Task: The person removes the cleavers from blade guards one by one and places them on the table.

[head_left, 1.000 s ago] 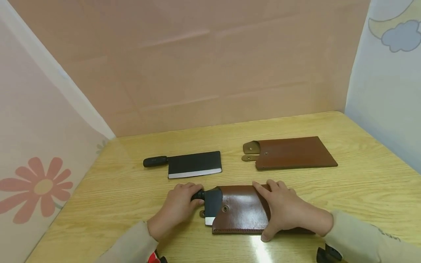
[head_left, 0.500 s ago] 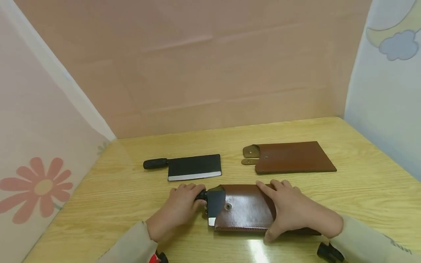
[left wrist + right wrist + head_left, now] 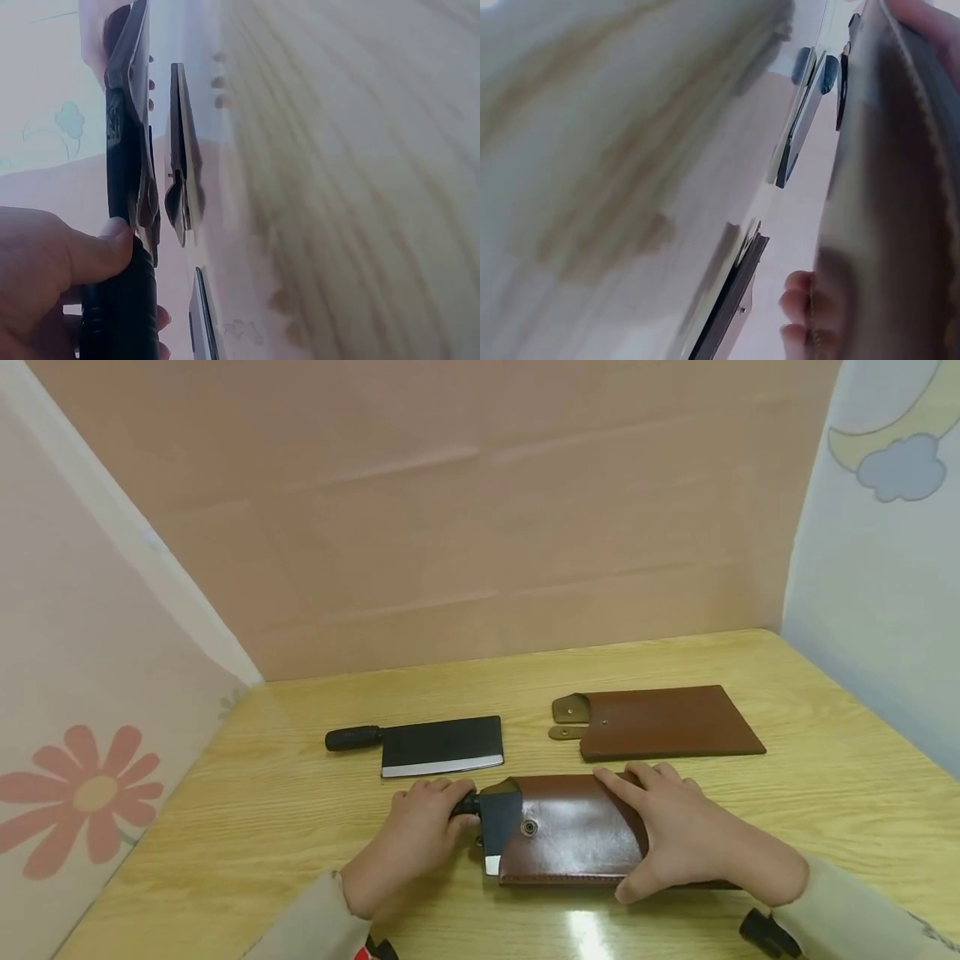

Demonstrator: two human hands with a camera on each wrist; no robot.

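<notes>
On the wooden table (image 3: 247, 827) my left hand (image 3: 420, 835) grips the black handle (image 3: 467, 806) of a black cleaver (image 3: 498, 822). Most of its blade sits inside a brown leather sheath (image 3: 570, 843) with a snap. My right hand (image 3: 682, 835) lies over the sheath, fingers at its far edge and thumb at its near edge, holding it down. In the left wrist view my thumb presses the handle (image 3: 120, 315). The right wrist view shows the sheath (image 3: 885, 195) edge-on with my fingertips (image 3: 799, 300) past its edge.
A second black cleaver (image 3: 438, 746) lies flat behind my left hand. A second brown sheath (image 3: 663, 722) with two straps lies behind my right hand. Pink panels close the back and left, a pale blue one the right.
Both hands have shifted slightly to the right with the cleaver and sheath. The exposed part of the blade looks about the same.
</notes>
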